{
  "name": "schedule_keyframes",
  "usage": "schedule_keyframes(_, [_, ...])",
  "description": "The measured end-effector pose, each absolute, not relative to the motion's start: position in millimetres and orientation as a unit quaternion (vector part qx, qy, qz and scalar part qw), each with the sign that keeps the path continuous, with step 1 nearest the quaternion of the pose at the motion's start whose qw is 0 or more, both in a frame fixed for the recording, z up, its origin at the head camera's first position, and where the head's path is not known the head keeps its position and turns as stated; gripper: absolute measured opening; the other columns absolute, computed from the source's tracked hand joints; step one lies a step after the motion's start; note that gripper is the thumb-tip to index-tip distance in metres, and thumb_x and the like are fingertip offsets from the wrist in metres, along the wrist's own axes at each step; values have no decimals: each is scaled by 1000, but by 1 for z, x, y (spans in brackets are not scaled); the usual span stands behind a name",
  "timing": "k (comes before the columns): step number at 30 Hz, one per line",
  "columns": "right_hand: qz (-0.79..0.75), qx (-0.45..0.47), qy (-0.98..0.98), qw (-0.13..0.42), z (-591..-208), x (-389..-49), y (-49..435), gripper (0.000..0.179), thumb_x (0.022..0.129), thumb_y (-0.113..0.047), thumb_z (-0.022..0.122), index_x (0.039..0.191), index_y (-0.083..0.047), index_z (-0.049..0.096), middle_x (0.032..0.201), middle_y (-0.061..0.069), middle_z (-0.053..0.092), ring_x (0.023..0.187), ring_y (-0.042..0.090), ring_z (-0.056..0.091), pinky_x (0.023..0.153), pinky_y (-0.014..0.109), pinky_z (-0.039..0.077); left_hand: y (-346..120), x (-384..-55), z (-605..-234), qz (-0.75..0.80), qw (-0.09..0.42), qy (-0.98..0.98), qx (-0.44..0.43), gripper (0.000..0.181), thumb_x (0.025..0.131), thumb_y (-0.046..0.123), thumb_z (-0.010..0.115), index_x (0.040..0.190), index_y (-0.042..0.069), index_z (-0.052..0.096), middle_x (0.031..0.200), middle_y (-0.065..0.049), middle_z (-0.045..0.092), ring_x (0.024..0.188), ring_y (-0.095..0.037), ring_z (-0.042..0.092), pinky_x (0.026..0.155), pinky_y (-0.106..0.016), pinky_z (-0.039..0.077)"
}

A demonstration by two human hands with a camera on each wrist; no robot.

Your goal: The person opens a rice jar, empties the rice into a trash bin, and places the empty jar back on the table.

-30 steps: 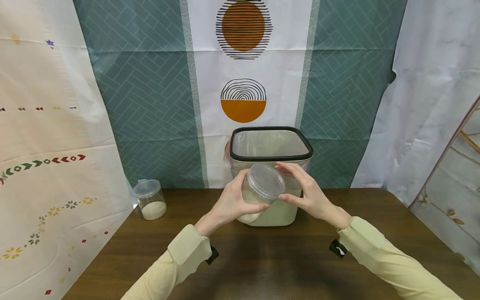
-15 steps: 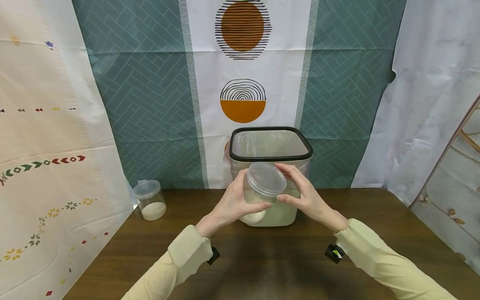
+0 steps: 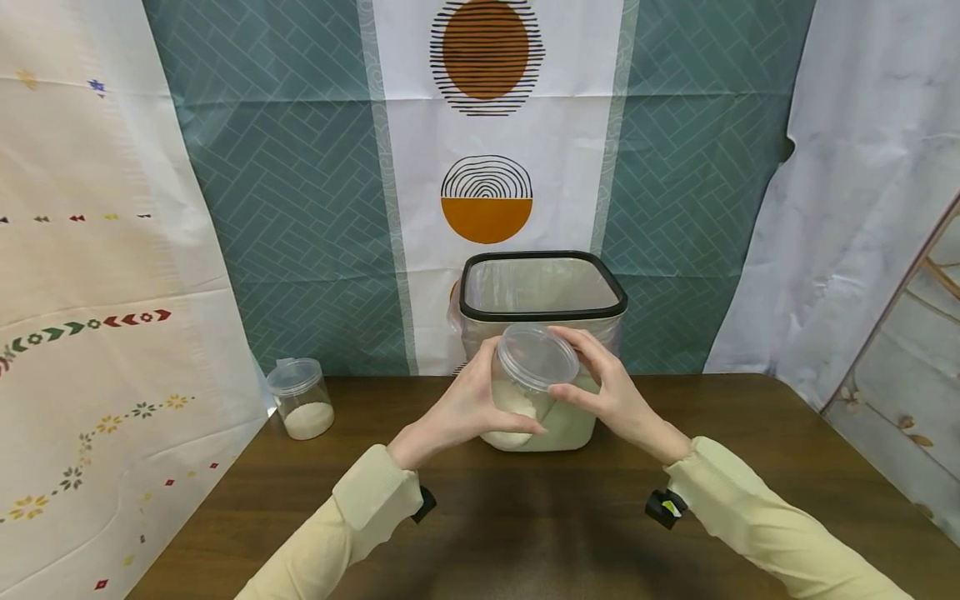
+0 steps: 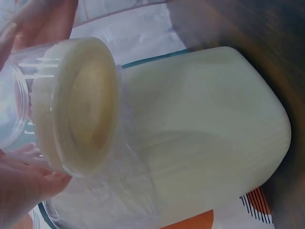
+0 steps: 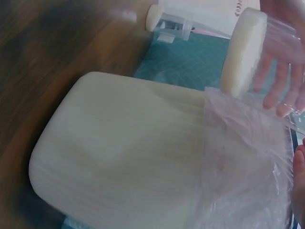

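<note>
My left hand (image 3: 480,400) grips a clear round jar (image 3: 513,408), its fingers behind the side and thumb across the front. White grainy stuff fills the lower part of this jar, which is tilted and raised in front of a bin. My right hand (image 3: 615,392) holds the translucent lid (image 3: 537,357) from the right, index finger at the far edge and thumb at the near edge. From below, the left wrist view shows the jar's round base (image 4: 90,107). Left-hand fingers (image 5: 274,88) show through the clear wall in the right wrist view.
The pale bin (image 3: 573,425) with a black rim and plastic liner stands at the back of the dark wooden table (image 3: 510,533). A second lidded jar (image 3: 303,400), also holding white grains, stands at the back left. Patterned cloths (image 3: 315,183) hang behind.
The jar has shifted slightly to the right. My right hand has moved left a little, its thumb now overlapping the lid's near edge. The bin and the second jar stay put.
</note>
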State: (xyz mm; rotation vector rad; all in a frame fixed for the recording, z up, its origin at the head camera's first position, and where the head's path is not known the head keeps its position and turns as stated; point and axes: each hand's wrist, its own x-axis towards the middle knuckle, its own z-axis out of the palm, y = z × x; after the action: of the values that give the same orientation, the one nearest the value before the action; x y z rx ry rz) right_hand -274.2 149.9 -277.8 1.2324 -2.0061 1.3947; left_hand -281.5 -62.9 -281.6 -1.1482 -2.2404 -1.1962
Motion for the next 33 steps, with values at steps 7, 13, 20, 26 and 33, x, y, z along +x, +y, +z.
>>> schedule_keyframes(7, [540,433,-700,176,-287,-281,150,62,83,-14,66,136,-3,35,129,9,39,113,25,39,94,31,32,-60,-282,-283,-407,196,-792,-410,90,58,25,86,127,4,32,118,-2,42,101,-12,44,85,-31,37])
schedule_keyframes(13, [576,416,-685,160,-288,-279,144,67,82,-16,68,137,-1,31,130,13,35,112,27,37,90,28,35,-57,-282,-284,-385,223,-797,-408,87,60,25,84,125,1,32,117,-4,41,100,-13,44,85,-30,37])
schedule_keyframes(20, [593,401,-677,172,-288,-280,140,63,79,-6,69,133,1,36,128,14,40,109,26,42,86,28,39,-55,-280,-284,-388,227,-801,-395,86,60,26,84,125,1,33,115,-4,43,98,-13,45,84,-29,38])
schedule_keyframes(26, [601,389,-673,183,-286,-280,138,60,78,0,67,131,1,40,126,14,44,106,25,45,84,28,40,-55,-279,-282,-387,225,-808,-382,87,59,28,84,125,2,33,115,-4,44,96,-13,47,81,-29,40])
schedule_keyframes(33, [603,374,-680,183,-282,-281,138,60,76,0,68,130,1,42,125,14,46,105,25,47,82,27,41,-56,-279,-278,-370,228,-819,-375,86,60,31,83,125,5,33,114,-1,45,94,-12,49,80,-29,41])
